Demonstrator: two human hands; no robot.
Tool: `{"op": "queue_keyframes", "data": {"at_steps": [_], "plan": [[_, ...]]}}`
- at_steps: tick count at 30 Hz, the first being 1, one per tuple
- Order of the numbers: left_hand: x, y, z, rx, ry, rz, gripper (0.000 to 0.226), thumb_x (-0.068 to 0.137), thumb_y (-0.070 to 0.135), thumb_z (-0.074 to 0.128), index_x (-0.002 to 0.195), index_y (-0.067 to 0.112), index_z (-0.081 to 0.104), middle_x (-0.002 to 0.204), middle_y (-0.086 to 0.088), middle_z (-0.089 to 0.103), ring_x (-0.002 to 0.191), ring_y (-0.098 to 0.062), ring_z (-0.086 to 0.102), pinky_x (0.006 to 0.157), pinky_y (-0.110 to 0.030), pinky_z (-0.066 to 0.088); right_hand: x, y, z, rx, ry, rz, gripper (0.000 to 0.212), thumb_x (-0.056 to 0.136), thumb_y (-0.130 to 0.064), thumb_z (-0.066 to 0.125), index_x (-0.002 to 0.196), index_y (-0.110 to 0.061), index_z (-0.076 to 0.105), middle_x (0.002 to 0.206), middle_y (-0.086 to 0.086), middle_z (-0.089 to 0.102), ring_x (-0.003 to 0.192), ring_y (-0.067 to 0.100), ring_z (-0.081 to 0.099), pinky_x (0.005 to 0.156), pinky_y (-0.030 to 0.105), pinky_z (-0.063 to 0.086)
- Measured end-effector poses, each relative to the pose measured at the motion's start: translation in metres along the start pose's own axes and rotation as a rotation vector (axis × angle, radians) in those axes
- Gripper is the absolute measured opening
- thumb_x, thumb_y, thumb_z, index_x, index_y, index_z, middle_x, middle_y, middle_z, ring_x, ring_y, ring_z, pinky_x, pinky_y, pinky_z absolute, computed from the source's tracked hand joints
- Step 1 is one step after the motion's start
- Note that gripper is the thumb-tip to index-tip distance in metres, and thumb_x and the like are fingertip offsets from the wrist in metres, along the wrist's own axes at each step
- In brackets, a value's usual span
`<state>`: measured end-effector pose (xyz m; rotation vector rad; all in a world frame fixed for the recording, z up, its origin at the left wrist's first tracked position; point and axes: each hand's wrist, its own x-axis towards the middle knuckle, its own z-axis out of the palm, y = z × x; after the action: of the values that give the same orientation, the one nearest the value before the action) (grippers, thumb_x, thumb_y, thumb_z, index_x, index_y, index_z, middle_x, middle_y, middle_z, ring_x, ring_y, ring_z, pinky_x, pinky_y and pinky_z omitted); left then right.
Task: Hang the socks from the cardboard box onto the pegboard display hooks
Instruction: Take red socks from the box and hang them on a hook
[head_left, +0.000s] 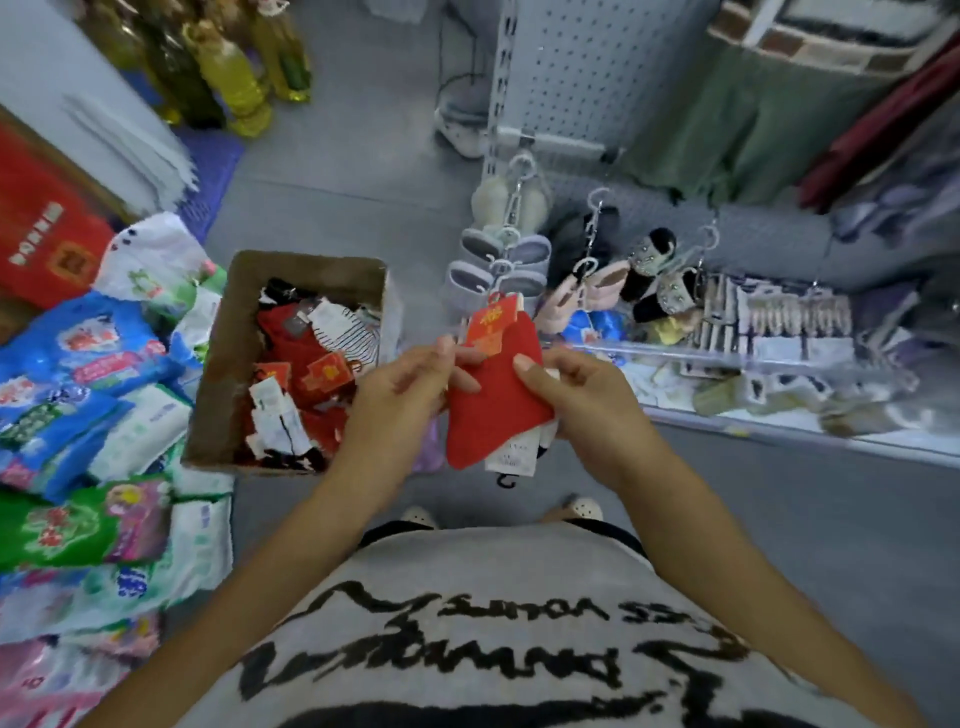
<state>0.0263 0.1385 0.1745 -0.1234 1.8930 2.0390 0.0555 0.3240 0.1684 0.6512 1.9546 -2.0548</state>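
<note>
Red sock (493, 410) upright, label (491, 325) up

Single head-worn wide-angle view, facing steeply down; cardboard box (228, 364) left, pegboard (587, 67) ahead-right, both near.

A smooth grey floor (343, 156) ran through the middle of the shop. At its far left stood yellow-green plastic bottles (234, 78) beside a purple plastic mat (218, 166). A heap of soft blue, green and white plastic packets (78, 374) covered the left side, with a red printed carton (41, 223) behind it. On the right rose a grey perforated metal pegboard panel (587, 67), an olive-green hanging cloth (753, 119) beside it and a low clear-fronted shelf (727, 358) below. The light was dim and even.
</note>
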Motion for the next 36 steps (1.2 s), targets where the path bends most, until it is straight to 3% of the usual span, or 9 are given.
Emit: {"op": "queue_keyframes", "data": {"at_steps": [3,5,8,12,16,20,23,30,36], "plan": [[0.005,-0.003,0.046,-0.038,0.116,-0.08,0.02,0.1,0.029,0.062,0.099,0.009,0.067,0.102,-0.002,0.077,0.097,-0.011,0.073,0.078,-0.028,0.059,-0.019,0.009,-0.046,0.132,0.008,-0.008,0.024,0.086,-0.032,0.074,0.105,-0.017,0.075,0.101,0.012,0.078,0.09,0.025,0.076,0.073,0.038,0.061],[0.01,-0.008,0.077,-0.061,0.039,-0.182,0.026,0.093,0.039,0.069,0.105,0.016,0.069,0.108,-0.005,0.076,0.099,-0.017,0.073,0.083,-0.036,0.059,-0.032,0.013,-0.078,0.157,0.006,-0.041,0.027,0.083,-0.031,0.074,0.105,-0.015,0.073,0.101,0.013,0.078,0.086,0.024,0.076,0.068,0.032,0.06],[0.015,-0.012,0.133,-0.085,-0.165,-0.247,0.035,0.087,0.048,0.069,0.103,0.019,0.079,0.105,-0.004,0.079,0.094,-0.014,0.075,0.083,-0.032,0.057,-0.052,0.016,-0.131,0.149,0.006,-0.072,0.022,0.083,-0.027,0.074,0.101,-0.016,0.073,0.098,0.013,0.078,0.085,0.025,0.076,0.067,0.028,0.059],[0.011,-0.02,0.216,-0.113,-0.186,-0.222,0.013,0.093,0.029,0.072,0.089,0.018,0.079,0.095,-0.008,0.079,0.081,-0.016,0.075,0.069,-0.027,0.057,-0.077,0.019,-0.212,0.112,0.035,-0.097,0.025,0.085,-0.025,0.073,0.106,-0.012,0.072,0.101,0.013,0.078,0.093,0.03,0.076,0.075,0.032,0.061],[0.007,-0.022,0.29,-0.169,-0.191,-0.182,0.028,0.096,0.021,0.067,0.114,0.0,0.067,0.105,-0.017,0.077,0.09,-0.024,0.073,0.083,-0.041,0.059,-0.092,0.018,-0.286,0.113,0.109,-0.118,0.031,0.087,-0.029,0.074,0.116,-0.018,0.07,0.107,0.009,0.077,0.099,0.026,0.075,0.077,0.032,0.06],[0.008,-0.009,0.332,-0.201,-0.151,-0.103,0.008,0.099,0.022,0.064,0.103,0.015,0.063,0.089,0.0,0.079,0.078,-0.013,0.074,0.068,-0.034,0.057,-0.098,0.009,-0.345,0.065,0.221,-0.146,0.048,0.078,-0.038,0.08,0.124,-0.036,0.065,0.113,-0.003,0.074,0.099,0.012,0.073,0.07,0.024,0.059],[0.015,0.007,0.343,-0.192,-0.07,-0.053,0.007,0.098,0.023,0.066,0.095,0.019,0.061,0.081,0.002,0.078,0.069,-0.012,0.073,0.06,-0.032,0.056,-0.095,-0.001,-0.378,0.053,0.289,-0.162,0.052,0.081,-0.025,0.082,0.126,-0.039,0.061,0.117,-0.004,0.071,0.094,0.006,0.072,0.065,0.022,0.056],[0.04,0.043,0.339,-0.128,0.032,-0.052,0.014,0.101,0.033,0.061,0.106,0.021,0.058,0.089,0.001,0.08,0.079,-0.017,0.077,0.064,-0.037,0.059,-0.064,-0.048,-0.393,0.282,0.285,-0.272,0.044,0.088,-0.007,0.073,0.125,-0.028,0.062,0.117,0.006,0.072,0.1,0.018,0.074,0.075,0.03,0.061],[0.056,0.076,0.344,-0.186,-0.165,-0.038,0.055,0.08,0.05,0.079,0.124,0.022,0.064,0.114,-0.005,0.077,0.103,-0.024,0.075,0.075,-0.039,0.061,-0.02,-0.099,-0.345,0.55,0.247,-0.356,0.03,0.09,-0.008,0.07,0.119,-0.017,0.066,0.121,0.013,0.07,0.109,0.025,0.07,0.081,0.029,0.06]]}}
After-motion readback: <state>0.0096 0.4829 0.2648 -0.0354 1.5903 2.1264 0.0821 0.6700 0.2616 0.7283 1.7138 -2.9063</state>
